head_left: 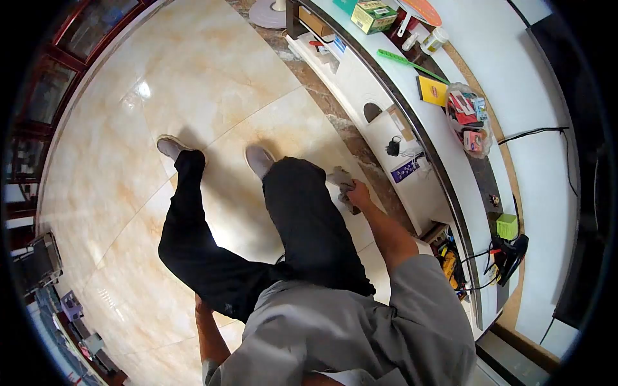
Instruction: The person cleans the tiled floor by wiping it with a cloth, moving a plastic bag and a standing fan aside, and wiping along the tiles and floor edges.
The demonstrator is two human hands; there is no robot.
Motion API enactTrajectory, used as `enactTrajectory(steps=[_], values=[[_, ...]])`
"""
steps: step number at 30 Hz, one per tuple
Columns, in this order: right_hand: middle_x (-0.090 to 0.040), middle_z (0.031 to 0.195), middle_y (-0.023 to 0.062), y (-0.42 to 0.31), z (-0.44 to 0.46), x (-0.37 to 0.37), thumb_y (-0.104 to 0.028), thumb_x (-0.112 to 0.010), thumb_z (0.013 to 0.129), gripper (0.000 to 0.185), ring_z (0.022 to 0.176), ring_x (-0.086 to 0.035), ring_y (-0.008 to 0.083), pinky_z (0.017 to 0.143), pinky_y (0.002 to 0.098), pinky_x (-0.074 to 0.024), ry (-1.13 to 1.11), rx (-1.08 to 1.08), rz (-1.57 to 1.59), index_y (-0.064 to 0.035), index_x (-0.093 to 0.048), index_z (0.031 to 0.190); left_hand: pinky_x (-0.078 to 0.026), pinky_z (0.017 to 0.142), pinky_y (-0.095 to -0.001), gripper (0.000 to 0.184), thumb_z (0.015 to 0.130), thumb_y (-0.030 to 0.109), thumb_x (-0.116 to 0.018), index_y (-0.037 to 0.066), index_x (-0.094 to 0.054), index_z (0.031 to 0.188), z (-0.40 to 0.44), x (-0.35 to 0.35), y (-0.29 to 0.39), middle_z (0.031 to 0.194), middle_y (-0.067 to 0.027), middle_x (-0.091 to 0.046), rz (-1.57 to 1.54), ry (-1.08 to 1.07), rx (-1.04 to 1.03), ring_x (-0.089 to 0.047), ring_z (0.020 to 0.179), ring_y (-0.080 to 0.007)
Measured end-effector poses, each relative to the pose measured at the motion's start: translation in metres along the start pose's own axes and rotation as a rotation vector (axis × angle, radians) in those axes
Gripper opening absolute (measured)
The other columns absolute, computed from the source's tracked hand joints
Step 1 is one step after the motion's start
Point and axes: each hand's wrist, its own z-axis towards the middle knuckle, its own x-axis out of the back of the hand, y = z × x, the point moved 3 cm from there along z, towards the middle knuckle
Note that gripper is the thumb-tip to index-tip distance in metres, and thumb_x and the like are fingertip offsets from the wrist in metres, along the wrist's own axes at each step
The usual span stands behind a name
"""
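Note:
My right hand (360, 195) is closed round a crumpled grey cloth (339, 177), which sticks out above and below the fingers. It hangs beside my right knee, close to the low white cabinet (360, 83). On the other side, my left hand (201, 305) rests by my left thigh. The trouser leg hides most of it, so its fingers do not show.
On the cabinet top lie a plastic basket (486, 147) of small packets, a yellow booklet (432, 91), a green box (374, 17) and a light green box (506, 226). Tools fill an open compartment (449, 264). Dark glass-fronted cabinets (48, 96) line the left.

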Motion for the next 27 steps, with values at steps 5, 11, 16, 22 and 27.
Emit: enactTrajectory(steps=[5,11,16,22,27], values=[[-0.061,0.125,0.0265,0.112,0.046,-0.027,-0.021,-0.066,0.079,0.053,0.115,-0.058,0.0442,0.099,0.0475,-0.0463,0.223,-0.189,-0.049,-0.0023,-0.059,0.129,-0.042,0.109,-0.0477,0.072,0.096,0.053,-0.051,0.001,-0.041,0.145,-0.007,0.027,0.014,0.142,-0.0175,-0.051,-0.018,0.047,-0.014,-0.05,0.13,-0.0312],[-0.058,0.13,0.0251,0.147,0.071,0.01,-0.027,-0.064,0.084,0.059,0.122,-0.054,0.0438,0.104,0.049,-0.0426,0.466,-0.394,-0.095,-0.002,-0.053,0.137,-0.035,0.114,-0.0432,0.071,0.101,0.055,-0.041,0.0,-0.041,0.145,-0.013,0.04,0.138,0.142,-0.0177,-0.051,-0.11,0.268,-0.022,-0.048,0.132,-0.03],[-0.048,0.143,0.0254,0.044,0.111,0.012,-0.024,-0.062,0.084,0.071,0.132,-0.047,0.0411,0.109,0.0467,-0.0395,0.35,-0.41,-0.11,0.0008,-0.04,0.146,-0.034,0.114,-0.0395,0.066,0.103,0.051,-0.04,0.001,-0.042,0.145,-0.041,-0.031,0.221,0.141,-0.0172,-0.052,0.022,0.471,-0.005,-0.05,0.129,-0.028],[-0.047,0.139,0.0259,-0.051,0.232,-0.143,-0.023,-0.067,0.077,0.069,0.127,-0.046,0.0415,0.108,0.0487,-0.0383,0.394,-0.009,-0.373,0.0,-0.046,0.138,-0.042,0.104,-0.0375,0.054,0.103,0.037,-0.045,-0.003,-0.048,0.14,-0.059,-0.064,0.196,0.134,-0.0188,-0.055,0.711,1.129,-0.197,-0.055,0.118,-0.0275],[-0.053,0.114,0.016,-0.227,0.212,-0.324,-0.007,-0.066,0.072,0.036,0.102,-0.056,0.0381,0.081,0.0532,-0.0511,0.179,0.528,-0.348,-0.0129,-0.061,0.108,-0.042,0.103,-0.0395,0.054,0.104,0.037,-0.041,-0.007,-0.052,0.134,-0.046,-0.06,0.217,0.132,-0.0203,-0.056,0.775,1.105,-0.083,-0.055,0.118,-0.0284]])
